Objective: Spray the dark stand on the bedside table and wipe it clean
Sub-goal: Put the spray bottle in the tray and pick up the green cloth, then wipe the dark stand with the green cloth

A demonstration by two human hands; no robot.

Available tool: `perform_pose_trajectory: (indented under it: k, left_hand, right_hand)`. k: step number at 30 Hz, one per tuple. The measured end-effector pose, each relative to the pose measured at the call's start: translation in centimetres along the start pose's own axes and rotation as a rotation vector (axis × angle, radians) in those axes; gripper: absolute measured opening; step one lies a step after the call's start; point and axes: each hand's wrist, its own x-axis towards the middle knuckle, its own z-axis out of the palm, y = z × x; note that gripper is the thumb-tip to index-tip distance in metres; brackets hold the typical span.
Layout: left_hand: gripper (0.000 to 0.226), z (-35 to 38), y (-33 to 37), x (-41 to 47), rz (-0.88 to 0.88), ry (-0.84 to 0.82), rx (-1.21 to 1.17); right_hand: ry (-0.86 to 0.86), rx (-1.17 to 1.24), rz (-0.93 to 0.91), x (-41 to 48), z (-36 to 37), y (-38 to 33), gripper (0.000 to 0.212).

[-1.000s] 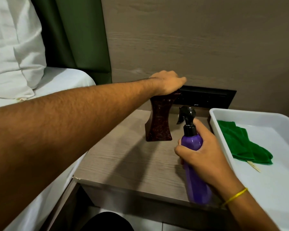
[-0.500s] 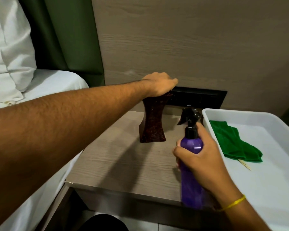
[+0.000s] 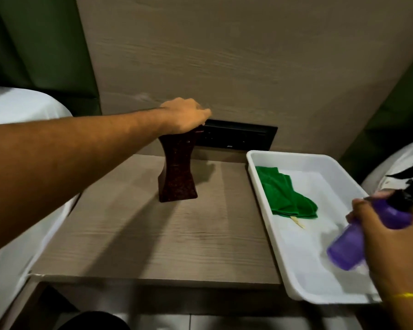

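The dark reddish-brown stand stands upright at the back of the wooden bedside table. My left hand rests on its top, fingers closed over it. My right hand grips a purple spray bottle with a black nozzle, tilted over the near right part of a white tray. A folded green cloth lies in the tray's far left part.
A black socket panel sits in the wood wall behind the stand. White bedding lies to the left and more white fabric to the right. The tray overhangs the table's right edge.
My right hand has carried the spray bottle from in front of the stand rightward over the tray, tilting it. My left hand stays on the stand's top.
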Motion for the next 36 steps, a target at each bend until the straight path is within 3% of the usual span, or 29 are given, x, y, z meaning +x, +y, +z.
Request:
perform_pose_trajectory:
  k: [5, 9, 12, 17, 18, 21, 23, 29, 32, 36]
  left_hand:
    - [0.049, 0.0, 0.1, 0.3, 0.001, -0.004, 0.014]
    - [0.05, 0.1, -0.3, 0.6, -0.002, -0.011, -0.015]
    - [0.05, 0.1, -0.5, 0.7, 0.004, -0.015, -0.023]
    - [0.051, 0.1, -0.3, 0.5, 0.002, -0.015, -0.031]
    - [0.052, 0.1, -0.4, 0.4, 0.001, -0.012, -0.035]
    - [0.053, 0.2, -0.4, 0.4, 0.01, -0.012, -0.04]
    - [0.051, 0.2, -0.4, 0.3, 0.014, -0.008, -0.033]
    - [0.053, 0.3, 0.1, 0.2, 0.008, 0.004, -0.029]
    - [0.051, 0.2, 0.2, 0.2, 0.0, 0.017, -0.031]
    - [0.052, 0.2, 0.3, 0.1, -0.006, 0.011, -0.035]
  right_hand:
    - [0.06, -0.076, -0.041, 0.9, -0.1, 2.7, 0.008]
    - [-0.004, -0.128, -0.031, 0.6, -0.2, 2.3, 0.002]
    - [-0.033, -0.145, -0.046, 0.2, -0.9, 1.6, 0.018]
    - [0.146, -0.117, -0.051, 0.0, -3.4, 2.4, 0.075]
    - [0.148, -0.158, -0.164, 0.2, -3.5, 1.5, 0.074]
    - [-0.055, -0.249, -0.612, -0.5, -0.8, -5.1, 0.025]
    - [-0.111, -0.243, -0.713, -1.0, 4.0, -7.3, 0.012]
    - [-0.593, -0.759, -0.005, 5.6, 15.0, 1.6, 0.016]
    - [-0.722, -0.888, 0.091, 6.0, 16.3, 3.3, 0.04]
    - [-0.717, -0.975, 0.096, 6.1, 16.8, 3.5, 0.042]
